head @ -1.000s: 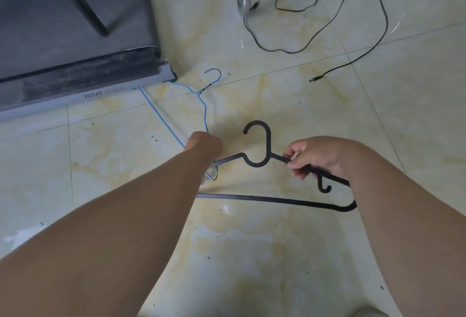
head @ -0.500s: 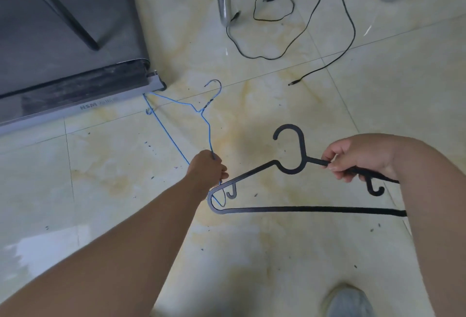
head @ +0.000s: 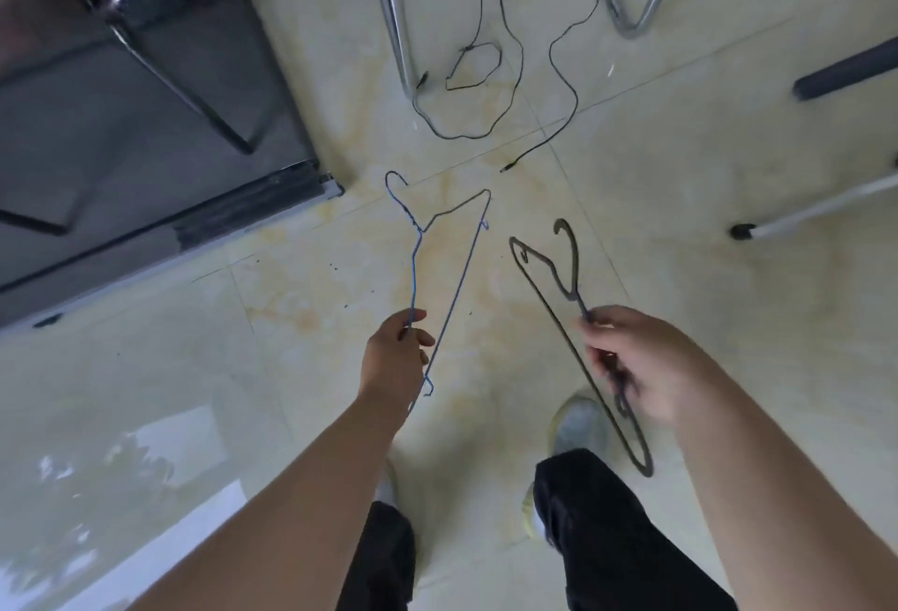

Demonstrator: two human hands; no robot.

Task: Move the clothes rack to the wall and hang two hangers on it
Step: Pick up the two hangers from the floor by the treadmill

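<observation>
My left hand (head: 396,355) grips a thin blue wire hanger (head: 459,270) by one arm; the hanger is off the floor, its hook pointing away from me. In my right hand (head: 631,358) is a black plastic hanger (head: 546,290), held by one shoulder and tilted so its hook points forward and its bar runs back past my wrist. Both hangers hang in the air above the tiled floor, apart from each other. No clothes rack is recognisable in view.
A treadmill (head: 146,134) fills the upper left. A chair with chrome legs (head: 393,18) stands ahead, with black cables (head: 520,76) looped on the floor beneath. More metal legs (head: 816,207) lie at the right. My feet (head: 578,421) stand on cream tiles.
Both hangers have come up off the floor in my hands. The view has risen and widened, so my legs, the chair and more of the treadmill now show.
</observation>
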